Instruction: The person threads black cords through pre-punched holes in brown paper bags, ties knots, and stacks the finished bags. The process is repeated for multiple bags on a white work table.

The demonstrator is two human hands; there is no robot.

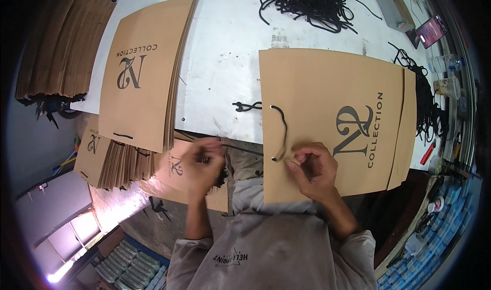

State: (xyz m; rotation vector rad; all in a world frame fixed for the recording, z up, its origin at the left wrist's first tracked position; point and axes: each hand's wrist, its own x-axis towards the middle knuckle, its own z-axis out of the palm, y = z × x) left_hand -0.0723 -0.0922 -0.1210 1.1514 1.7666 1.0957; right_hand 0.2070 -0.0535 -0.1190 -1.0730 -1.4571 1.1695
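A brown paper bag [312,85] with a dark printed mark lies at the right of the table, its near edge over my lap. A black cord [283,123] passes through two holes along its left edge; a knotted part sticks out beside the upper hole. From the lower hole the cord stretches left to my left hand [202,162], smeared by motion, whose fingers are closed at the cord's end. My right hand [314,169] hovers over the bag beside the lower hole, fingers loosely curled and thumb apart, with nothing visible between them.
More paper bags [143,29] lie stacked at the table's left, and another pile [66,44] stands farther left. Bags with cord handles [128,164] sit below the table edge. Black cords [312,3] are heaped at the back and right. A phone [430,31] leans at far right.
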